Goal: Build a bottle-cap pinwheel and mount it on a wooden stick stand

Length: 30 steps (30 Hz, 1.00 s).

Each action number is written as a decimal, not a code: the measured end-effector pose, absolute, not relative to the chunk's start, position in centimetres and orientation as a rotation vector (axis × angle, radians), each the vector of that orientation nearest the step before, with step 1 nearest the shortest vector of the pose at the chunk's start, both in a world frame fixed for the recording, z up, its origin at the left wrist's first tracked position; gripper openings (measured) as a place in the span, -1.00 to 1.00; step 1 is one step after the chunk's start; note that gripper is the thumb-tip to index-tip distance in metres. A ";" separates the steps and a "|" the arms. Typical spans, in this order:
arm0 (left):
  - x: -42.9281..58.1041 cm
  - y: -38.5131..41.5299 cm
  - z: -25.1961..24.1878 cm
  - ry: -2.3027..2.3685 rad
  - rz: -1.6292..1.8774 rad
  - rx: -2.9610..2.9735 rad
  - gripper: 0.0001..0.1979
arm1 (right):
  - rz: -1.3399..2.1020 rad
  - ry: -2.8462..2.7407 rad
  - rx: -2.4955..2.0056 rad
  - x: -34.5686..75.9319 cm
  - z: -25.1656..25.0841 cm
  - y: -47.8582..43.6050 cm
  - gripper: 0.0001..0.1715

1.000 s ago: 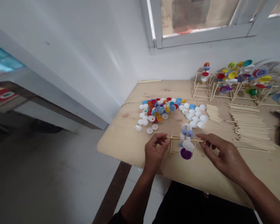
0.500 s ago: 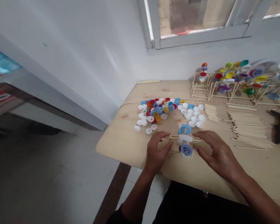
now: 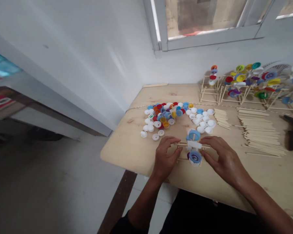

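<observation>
Close to the table's front edge stands a small wooden-stick frame [image 3: 183, 159] carrying a wheel of plastic bottle caps [image 3: 194, 144], blue, white and a bit of purple, on sticks. My left hand [image 3: 166, 156] has its thumb and fingers closed around the frame's left side. On the opposite side, my right hand [image 3: 221, 156] pinches the frame's right end between thumb and fingers. The fingertips partly cover the side sticks.
Beyond the frame lie a pile of coloured bottle caps [image 3: 163, 113] and a group of white caps [image 3: 202, 121]. Short sticks [image 3: 221, 118] and long sticks [image 3: 258, 131] are at right. Several finished-looking cap wheels on stick frames [image 3: 241, 86] line the wall. A string [image 3: 139, 107] crosses the table [image 3: 122, 146].
My right hand has shifted slightly left, closing in on the frame. My left hand has moved a little to the right along its side. The cap wheel stays in place.
</observation>
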<state>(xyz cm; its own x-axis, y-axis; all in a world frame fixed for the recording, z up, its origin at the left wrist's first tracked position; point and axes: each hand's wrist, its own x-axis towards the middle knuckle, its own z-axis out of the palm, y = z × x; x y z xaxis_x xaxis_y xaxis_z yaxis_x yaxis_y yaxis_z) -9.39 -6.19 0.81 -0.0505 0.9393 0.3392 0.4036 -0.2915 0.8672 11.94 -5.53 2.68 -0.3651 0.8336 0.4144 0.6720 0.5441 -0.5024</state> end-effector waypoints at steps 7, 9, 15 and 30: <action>-9.3 -6.1 0.9 1.414 1.346 1.717 -0.86 | 0.331 -2.138 -1.187 12.1 2.3 -5.2 -0.82; -9.3 -6.1 0.9 1.415 1.349 1.721 -0.86 | 0.325 -2.118 -1.183 12.1 2.2 -5.2 -0.83; -9.4 -6.2 1.1 1.418 1.344 1.715 -0.86 | 0.321 -2.104 -1.183 12.0 2.2 -5.2 -0.83; -9.5 -6.5 0.9 1.456 1.330 1.689 -0.79 | 0.242 -2.101 -1.217 12.2 2.4 -6.0 -0.72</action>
<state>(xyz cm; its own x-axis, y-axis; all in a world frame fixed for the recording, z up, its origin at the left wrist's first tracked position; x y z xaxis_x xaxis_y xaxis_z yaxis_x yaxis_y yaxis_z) -9.47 -6.54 0.88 -0.0701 0.9423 0.3274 0.4109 -0.2718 0.8702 12.18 -5.95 2.39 -0.3253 0.8214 0.4684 0.6933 0.5441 -0.4725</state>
